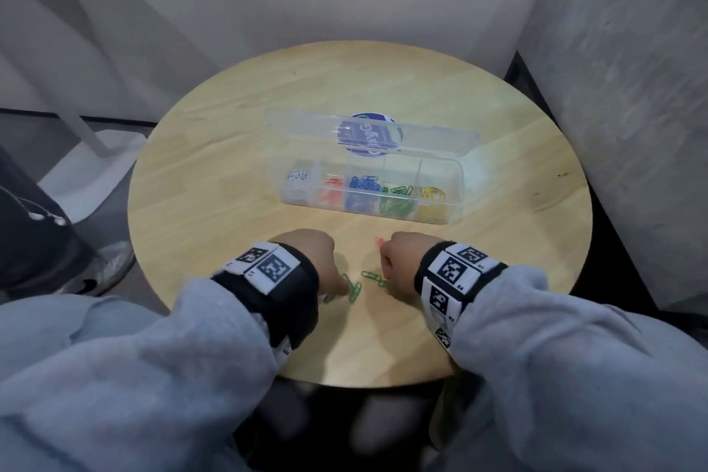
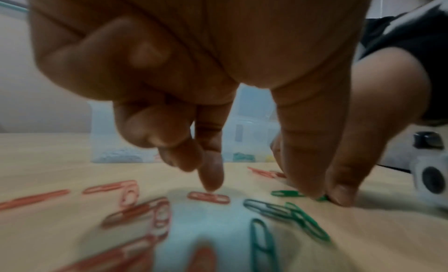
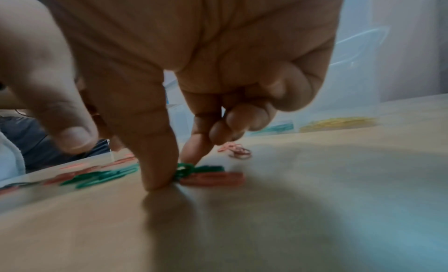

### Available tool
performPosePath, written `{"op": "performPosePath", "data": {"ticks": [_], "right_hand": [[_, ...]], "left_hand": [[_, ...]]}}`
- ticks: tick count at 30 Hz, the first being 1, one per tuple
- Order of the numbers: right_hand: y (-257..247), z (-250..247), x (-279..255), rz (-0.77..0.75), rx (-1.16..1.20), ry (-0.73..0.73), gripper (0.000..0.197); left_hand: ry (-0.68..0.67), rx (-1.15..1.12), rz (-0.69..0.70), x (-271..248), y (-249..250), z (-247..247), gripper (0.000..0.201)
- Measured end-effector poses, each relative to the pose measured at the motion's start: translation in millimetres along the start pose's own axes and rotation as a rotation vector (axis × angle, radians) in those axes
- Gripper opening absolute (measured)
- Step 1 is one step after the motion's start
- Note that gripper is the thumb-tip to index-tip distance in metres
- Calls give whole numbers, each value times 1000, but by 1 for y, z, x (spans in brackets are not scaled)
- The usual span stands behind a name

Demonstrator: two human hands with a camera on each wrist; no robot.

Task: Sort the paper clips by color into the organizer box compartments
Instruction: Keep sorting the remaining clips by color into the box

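Head view: left hand (image 1: 311, 261) and right hand (image 1: 398, 264) reach down to loose clips (image 1: 373, 277) on the table (image 1: 230, 149), near the open box (image 1: 367, 184). Left index and thumb touch a green clip (image 2: 287, 193); right fingertips (image 3: 157, 178) pinch green clips (image 3: 186, 170).

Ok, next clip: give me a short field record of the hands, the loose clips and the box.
left hand: index fingertip presses a red paper clip on the table
right hand: fingertips on a green paper clip
loose clips: red and green only, between the hands
organizer box: clear, lid open
compartments, left to right in head view: white, red, blue, green, yellow
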State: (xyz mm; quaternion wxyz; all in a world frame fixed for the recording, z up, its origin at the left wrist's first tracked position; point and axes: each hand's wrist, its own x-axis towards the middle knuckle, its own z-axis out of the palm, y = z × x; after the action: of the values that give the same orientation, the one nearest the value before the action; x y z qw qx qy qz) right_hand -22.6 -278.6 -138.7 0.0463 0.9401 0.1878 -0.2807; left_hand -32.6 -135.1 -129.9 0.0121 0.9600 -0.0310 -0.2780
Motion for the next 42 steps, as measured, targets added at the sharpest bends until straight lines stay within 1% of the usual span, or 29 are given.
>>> {"op": "performPosePath", "data": {"ticks": [1,2,3,4,5,6,7,10,11,12,13,14,16,17,19,21,22,25,29,31,33,34,36,38,40,41,42], "right_hand": [[0,1,0,-8,-15,0,21],[-2,0,1,11,-21,-32,18],[-1,0,2,-3,-25,-30,14],[-1,1,4,27,-23,-36,28],[-1,1,4,17,-34,-39,41],[-2,0,4,31,-43,-61,47],[-1,0,4,18,-55,-62,48],[-2,-1,3,30,-55,-85,47],[-1,-2,2,24,-50,-93,42],[-1,-4,1,23,-40,-106,34],[0,-5,0,13,-28,-110,26],[1,-6,0,12,-27,-104,25],[4,-6,-2,7,-10,-69,35],[7,-6,-3,5,19,-46,36],[16,-9,-5,-2,179,16,27],[28,-14,-7,-14,452,59,14],[33,-17,-8,-17,602,68,11],[44,-21,-9,-16,945,59,18],[50,-17,-6,16,1298,-20,21],[48,-15,-4,28,1444,-70,24],[46,-17,-1,57,1558,-113,29],[45,-19,-1,60,1613,-134,30],[41,-23,1,34,1684,-154,27],[36,-28,1,34,1689,-136,21],[34,-29,2,63,1581,-84,22],[33,-28,3,68,1423,-39,23],[33,-27,4,61,1200,3,26]], "left_hand": [[-3,6,-5,0,3,4,36],[-5,15,-7,-1,6,6,38],[-7,21,-5,-2,10,9,40],[-4,21,-3,-2,13,11,41],[5,8,-4,-2,16,13,41],[18,-11,-7,-1,18,15,40],[29,-26,-12,0,20,16,37],[41,-29,-5,5,24,19,22],[40,-31,-4,7,25,19,18],[39,-35,-4,8,26,19,15],[37,-37,-4,9,26,20,16],[36,-35,-2,9,27,21,19],[34,-28,1,11,27,22,21],[30,-25,2,11,28,22,21],[26,-23,3,11,31,21,22],[21,-43,-4,10,32,21,22],[19,-55,-9,10,32,20,23],[18,-54,-18,9,32,19,25],[39,-10,-14,11,31,13,25],[47,-56,-21,11,27,7,23],[56,-172,-8,12,18,-2,16],[53,-271,5,13,12,-6,12],[14,-586,17,14,2,-17,16],[-13,-941,-15,12,-5,-29,21],[6,-1208,-72,8,-9,-41,24],[22,-1325,-98,6,-12,-45,25],[40,-1436,-112,4,-17,-49,25]]}}
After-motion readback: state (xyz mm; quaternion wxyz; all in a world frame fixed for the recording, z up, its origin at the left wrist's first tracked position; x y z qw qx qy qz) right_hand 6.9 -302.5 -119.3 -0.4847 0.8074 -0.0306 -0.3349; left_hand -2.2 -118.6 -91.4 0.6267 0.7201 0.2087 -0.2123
